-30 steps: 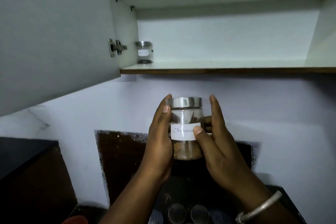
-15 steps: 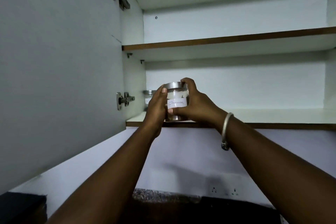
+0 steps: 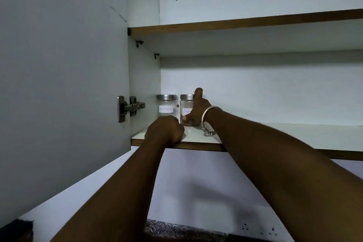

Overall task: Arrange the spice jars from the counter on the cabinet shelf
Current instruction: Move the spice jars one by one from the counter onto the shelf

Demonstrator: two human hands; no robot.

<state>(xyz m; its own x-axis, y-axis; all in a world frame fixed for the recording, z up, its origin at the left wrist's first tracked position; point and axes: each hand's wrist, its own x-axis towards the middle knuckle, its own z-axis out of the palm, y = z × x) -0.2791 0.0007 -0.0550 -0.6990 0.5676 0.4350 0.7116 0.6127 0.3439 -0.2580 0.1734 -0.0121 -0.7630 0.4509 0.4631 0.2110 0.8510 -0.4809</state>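
Two glass spice jars with steel lids and white labels stand side by side at the back left of the lower cabinet shelf [image 3: 275,137]. The left jar [image 3: 166,105] stands free. My right hand [image 3: 197,109] is wrapped around the right jar [image 3: 186,104], the cinnamon jar, thumb across its label and a finger over the lid; the jar rests upright on the shelf. My left hand [image 3: 165,130] is curled into a fist on the shelf's front edge, just in front of the left jar, holding nothing.
The open cabinet door [image 3: 62,76] fills the left side, with a metal hinge [image 3: 130,108] at jar height. An upper shelf [image 3: 245,22] runs above. To the right of the jars the lower shelf stretches on. Wall sockets [image 3: 259,229] sit low on the wall.
Both hands carried the cinnamon jar up from counter height onto the lower shelf beside the first jar. My left hand has let go and dropped to the shelf edge.
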